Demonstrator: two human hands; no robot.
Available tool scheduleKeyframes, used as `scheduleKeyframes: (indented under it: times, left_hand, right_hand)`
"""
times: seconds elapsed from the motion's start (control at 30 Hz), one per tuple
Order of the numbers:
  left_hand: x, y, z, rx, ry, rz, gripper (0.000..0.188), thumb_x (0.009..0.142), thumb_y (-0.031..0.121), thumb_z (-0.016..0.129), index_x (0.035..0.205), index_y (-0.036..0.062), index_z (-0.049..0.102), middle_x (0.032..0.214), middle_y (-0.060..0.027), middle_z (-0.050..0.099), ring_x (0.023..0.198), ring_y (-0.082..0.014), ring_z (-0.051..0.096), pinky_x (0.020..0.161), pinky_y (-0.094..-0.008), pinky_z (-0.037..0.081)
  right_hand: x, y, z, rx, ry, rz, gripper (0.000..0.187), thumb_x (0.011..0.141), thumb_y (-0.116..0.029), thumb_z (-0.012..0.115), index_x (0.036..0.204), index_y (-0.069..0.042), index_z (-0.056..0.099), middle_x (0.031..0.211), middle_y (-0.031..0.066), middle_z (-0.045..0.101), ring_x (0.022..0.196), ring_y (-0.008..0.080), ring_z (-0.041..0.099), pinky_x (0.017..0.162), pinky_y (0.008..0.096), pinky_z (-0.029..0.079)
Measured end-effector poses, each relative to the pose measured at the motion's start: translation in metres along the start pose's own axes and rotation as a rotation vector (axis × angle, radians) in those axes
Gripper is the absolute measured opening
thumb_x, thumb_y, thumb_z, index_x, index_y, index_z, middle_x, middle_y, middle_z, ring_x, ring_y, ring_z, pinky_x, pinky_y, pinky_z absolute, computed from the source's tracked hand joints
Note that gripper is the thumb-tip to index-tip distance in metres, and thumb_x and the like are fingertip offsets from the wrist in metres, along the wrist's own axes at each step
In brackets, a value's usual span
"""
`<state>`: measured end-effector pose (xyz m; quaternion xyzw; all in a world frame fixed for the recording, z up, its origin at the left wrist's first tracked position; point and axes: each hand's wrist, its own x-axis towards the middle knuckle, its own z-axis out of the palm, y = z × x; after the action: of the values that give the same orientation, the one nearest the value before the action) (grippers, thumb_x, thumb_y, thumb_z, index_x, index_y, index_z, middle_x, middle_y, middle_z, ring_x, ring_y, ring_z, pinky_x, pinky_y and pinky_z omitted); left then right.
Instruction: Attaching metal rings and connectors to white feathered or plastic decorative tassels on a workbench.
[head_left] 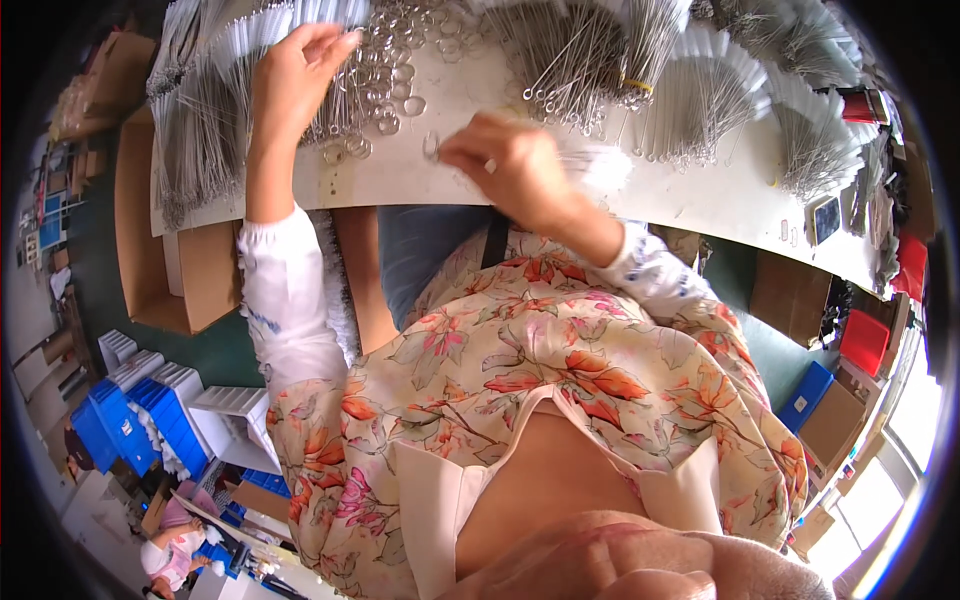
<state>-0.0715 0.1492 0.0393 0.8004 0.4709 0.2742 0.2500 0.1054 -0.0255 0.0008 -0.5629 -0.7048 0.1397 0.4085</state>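
the heaps of thin looped steel wire pins (590, 50) run off the top edge. the right hand (505, 165) hides whatever its grip pinches, beside a blurred white tuft (600, 165). the pale bench (690, 195) is lost behind the floral blouse (560, 330).

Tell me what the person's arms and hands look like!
Both hands, the left hand and right hand, are bare, with no gloves. The forearms are bare too. Loose white sleeves with small blue marks gather at the cuffs, under a floral top.

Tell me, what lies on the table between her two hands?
In the head view, loose metal rings lie scattered on the pale table between the left hand and the right hand.
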Motion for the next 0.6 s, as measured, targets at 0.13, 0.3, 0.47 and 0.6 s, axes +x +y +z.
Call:
scheduleKeyframes:
  times: [0.13,0.3,0.47,0.6]
  left_hand:
    - [0.013,-0.047,0.015,0.656,-0.13,-0.141,0.033,0.08,0.041,0.06,0.084,0.0087,0.064,0.079,-0.0083,0.066,0.074,-0.0255,0.063,0.065,-0.0341,0.046]
    - [0.006,-0.066,0.007,0.465,0.008,-0.159,0.022,0.077,0.032,0.059,0.081,0.0111,0.065,0.081,-0.0107,0.066,0.078,-0.0291,0.062,0.066,-0.0376,0.048]
    - [0.013,-0.048,0.019,0.532,0.032,-0.155,0.019,0.078,0.025,0.054,0.084,0.0109,0.065,0.084,-0.0138,0.065,0.081,-0.0324,0.062,0.071,-0.0425,0.049]
    - [-0.001,-0.051,0.008,0.473,0.069,-0.174,0.018,0.076,0.025,0.058,0.084,0.009,0.062,0.083,-0.0118,0.065,0.08,-0.0302,0.062,0.069,-0.0395,0.048]
  right_hand:
    - [-0.003,0.02,0.03,-0.282,-0.052,-0.306,0.006,0.075,-0.017,0.06,0.07,-0.015,0.063,0.076,-0.0015,0.057,0.075,0.0165,0.057,0.067,0.03,0.048]
    - [0.061,0.056,-0.034,-0.392,0.073,-0.271,0.008,0.078,-0.015,0.061,0.081,-0.01,0.064,0.085,0.0022,0.064,0.074,0.0211,0.062,0.061,0.0324,0.051]
    - [0.11,0.102,-0.049,-0.708,-0.231,0.304,0.028,0.078,-0.037,0.058,0.085,-0.011,0.065,0.083,0.0129,0.064,0.08,0.0342,0.061,0.068,0.0432,0.049]
    - [0.114,0.103,-0.05,-0.622,-0.188,0.302,0.03,0.076,-0.036,0.059,0.086,-0.009,0.067,0.082,0.014,0.065,0.078,0.0314,0.063,0.07,0.0395,0.05]
